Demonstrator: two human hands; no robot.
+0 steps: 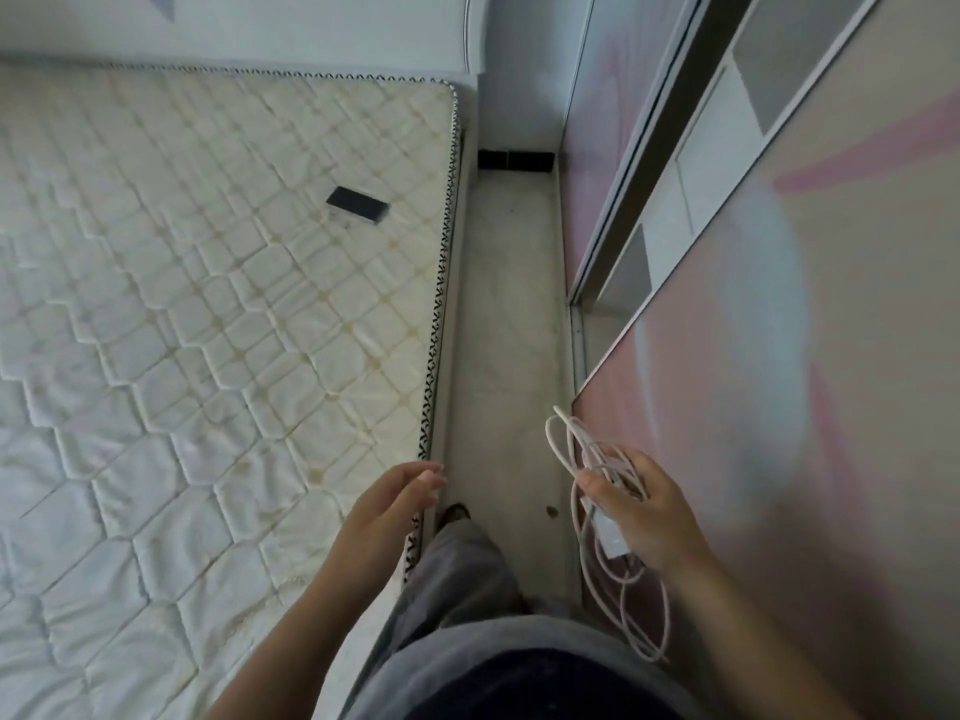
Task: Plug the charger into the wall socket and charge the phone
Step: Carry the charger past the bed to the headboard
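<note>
A dark phone (357, 204) lies flat on the bare quilted mattress (208, 283), far ahead and to the left. My right hand (641, 509) is shut on a white charger (612, 537), whose white cable (618, 595) hangs from it in loose loops above and below the fingers. My left hand (395, 504) hovers over the mattress's right edge, fingers apart and holding nothing. No wall socket is clearly in view.
A narrow strip of pale floor (509, 330) runs between the bed and the sliding wardrobe doors (779, 330) on the right. A dark low object (515, 161) sits at the far end of the strip. My legs in grey trousers (467, 605) stand in it.
</note>
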